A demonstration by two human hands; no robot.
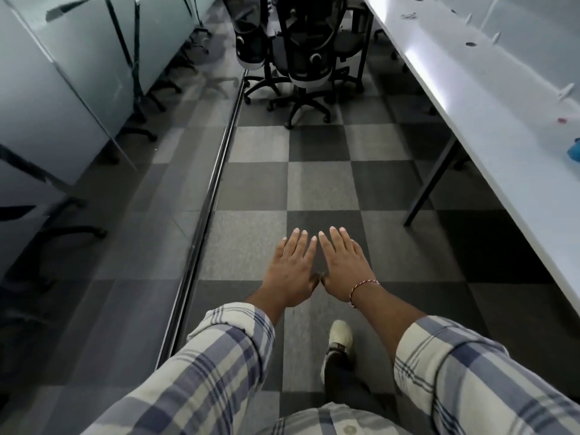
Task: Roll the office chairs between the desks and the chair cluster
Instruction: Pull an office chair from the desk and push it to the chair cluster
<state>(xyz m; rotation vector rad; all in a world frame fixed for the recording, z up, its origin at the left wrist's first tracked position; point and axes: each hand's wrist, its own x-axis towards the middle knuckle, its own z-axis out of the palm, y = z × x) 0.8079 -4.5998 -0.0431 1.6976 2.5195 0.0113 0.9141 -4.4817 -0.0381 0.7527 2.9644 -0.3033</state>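
Both hands out front and empty: left hand and right hand flat, fingers straight, side by side above the carpet. The office chairs sit bunched at the far end, just left of the long desk, well apart from the hands. By my reckoning, the next roll hasn't begun.

Chairs ahead, desk right, glass wall left (hands between).

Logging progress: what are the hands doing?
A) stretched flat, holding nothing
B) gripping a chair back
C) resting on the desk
A: left hand and right hand are spread flat over the carpet, empty; the office chairs stand well ahead, untouched.
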